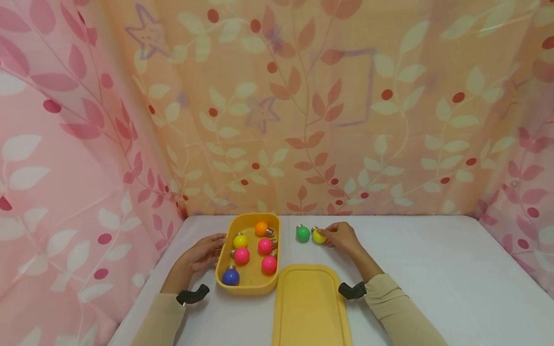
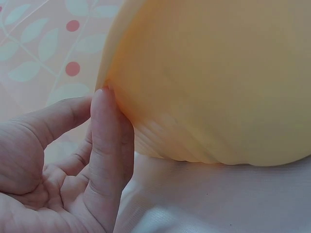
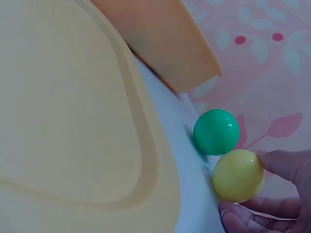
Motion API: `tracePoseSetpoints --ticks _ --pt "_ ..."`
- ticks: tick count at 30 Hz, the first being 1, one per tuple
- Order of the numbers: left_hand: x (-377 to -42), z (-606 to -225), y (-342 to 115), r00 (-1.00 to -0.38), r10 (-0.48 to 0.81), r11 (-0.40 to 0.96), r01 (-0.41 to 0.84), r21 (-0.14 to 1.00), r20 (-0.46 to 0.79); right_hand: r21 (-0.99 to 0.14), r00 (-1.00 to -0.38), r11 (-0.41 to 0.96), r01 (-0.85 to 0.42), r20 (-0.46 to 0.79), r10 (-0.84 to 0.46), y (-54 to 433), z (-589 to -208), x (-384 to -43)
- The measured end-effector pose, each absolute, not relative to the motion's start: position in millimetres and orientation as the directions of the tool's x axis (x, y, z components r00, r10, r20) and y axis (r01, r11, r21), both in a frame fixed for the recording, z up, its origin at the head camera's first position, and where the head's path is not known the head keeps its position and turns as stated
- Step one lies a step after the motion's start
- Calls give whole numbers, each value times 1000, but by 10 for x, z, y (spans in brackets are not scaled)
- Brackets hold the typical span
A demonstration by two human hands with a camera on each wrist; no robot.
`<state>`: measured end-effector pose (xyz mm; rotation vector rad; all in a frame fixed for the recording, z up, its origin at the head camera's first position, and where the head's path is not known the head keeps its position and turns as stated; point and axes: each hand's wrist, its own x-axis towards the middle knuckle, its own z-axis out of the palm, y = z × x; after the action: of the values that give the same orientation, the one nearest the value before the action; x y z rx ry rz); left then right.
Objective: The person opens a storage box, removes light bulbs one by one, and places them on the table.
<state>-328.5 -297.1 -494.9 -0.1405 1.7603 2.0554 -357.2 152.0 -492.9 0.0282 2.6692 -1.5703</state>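
My right hand (image 1: 342,237) pinches a yellow light bulb (image 3: 238,175) between thumb and fingers, low over the white tabletop. Just left of it in the head view is a green bulb (image 1: 303,234), its screw base pointing away. At the left, my left hand (image 1: 207,251) touches the outer side of a yellow box (image 1: 246,290) near its rim with the fingertips. Inside the box lie an orange bulb (image 1: 261,228), a yellow bulb (image 1: 240,241), a blue bulb (image 1: 231,277) and several pink bulbs (image 1: 241,255).
A flat yellow lid (image 1: 310,307) lies on the white-covered table (image 1: 424,269), in front of the box and to its right. Patterned curtains (image 1: 303,105) hang behind the table and on both sides.
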Motion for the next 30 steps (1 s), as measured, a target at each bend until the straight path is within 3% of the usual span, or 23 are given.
tracePoseSetpoints --ticks 17,30 --pt "-3274 -4972 -2990 -898 247 -128 -404 906 -365 -877 -998 478 51 -64 -12 1517 -4925 -3546" --pt "-3269 -4955 -2994 -896 272 -111 -390 914 -350 -868 -1000 496 10 4 27 1633 -4798 -3568"
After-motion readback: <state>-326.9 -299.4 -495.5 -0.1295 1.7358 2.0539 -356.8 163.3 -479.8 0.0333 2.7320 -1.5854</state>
